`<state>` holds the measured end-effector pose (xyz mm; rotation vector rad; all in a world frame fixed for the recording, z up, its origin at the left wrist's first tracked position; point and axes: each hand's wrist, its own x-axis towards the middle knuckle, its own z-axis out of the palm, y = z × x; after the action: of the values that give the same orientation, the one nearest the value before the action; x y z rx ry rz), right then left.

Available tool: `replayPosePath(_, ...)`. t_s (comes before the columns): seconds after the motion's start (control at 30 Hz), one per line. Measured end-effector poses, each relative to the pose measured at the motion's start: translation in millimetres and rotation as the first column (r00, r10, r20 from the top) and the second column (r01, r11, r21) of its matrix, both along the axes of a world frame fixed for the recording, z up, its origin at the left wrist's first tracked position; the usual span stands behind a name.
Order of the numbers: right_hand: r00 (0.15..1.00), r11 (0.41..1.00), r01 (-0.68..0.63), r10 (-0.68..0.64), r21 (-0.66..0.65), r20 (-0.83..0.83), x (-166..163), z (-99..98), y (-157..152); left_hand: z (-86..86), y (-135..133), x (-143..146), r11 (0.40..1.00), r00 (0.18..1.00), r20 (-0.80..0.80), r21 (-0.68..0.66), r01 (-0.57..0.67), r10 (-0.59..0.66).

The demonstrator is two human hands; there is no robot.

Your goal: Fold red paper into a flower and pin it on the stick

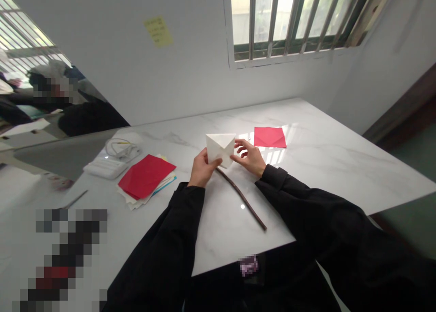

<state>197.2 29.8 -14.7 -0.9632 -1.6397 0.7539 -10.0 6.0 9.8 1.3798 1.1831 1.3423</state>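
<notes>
A white sheet of paper (214,147), folded with flaps that cross in a V like an envelope, is raised above the table. My left hand (203,167) is closed on its left side, thumb pressed across the front and the other fingers mostly hidden behind it. At the paper's right edge is my right hand (251,159), its thumb tip by the lower corner and its curled fingers spread apart. Below the hands a thin dark brown stick (242,197) lies slantwise on the table, its upper end just under the paper.
Red sheets (147,175) top a paper pile on the left, beside a white power strip (107,163) with coiled cable. A single red sheet (270,137) lies beyond my right hand. The marble-patterned table (354,166) meets a wall with a barred window (286,21).
</notes>
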Motion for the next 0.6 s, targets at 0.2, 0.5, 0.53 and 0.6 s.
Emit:
replayPosePath(0.2,0.996,0.998,-0.062,0.06,0.027,0.068,-1.6,2.8,-4.9,-3.5,-0.1,2.2,0.996,0.997,0.006,-0.021,0.083,-0.083)
replayPosePath(0.5,0.991,0.995,0.093,-0.096,0.036,0.091,-5.8,1.5,-6.5,-4.5,-1.5,2.4,0.997,0.997,0.028,-0.036,0.068,-0.067)
replayPosePath(0.53,0.991,0.994,0.099,-0.103,0.051,0.082,-6.6,1.0,-7.0,-4.7,-1.9,2.3,0.998,0.998,0.003,-0.026,0.057,-0.057)
replayPosePath(0.6,0.992,0.992,0.091,-0.098,0.087,0.078,-9.1,-0.2,-8.6,-4.0,-3.8,2.5,1.0,0.996,-0.087,0.017,0.013,-0.011)
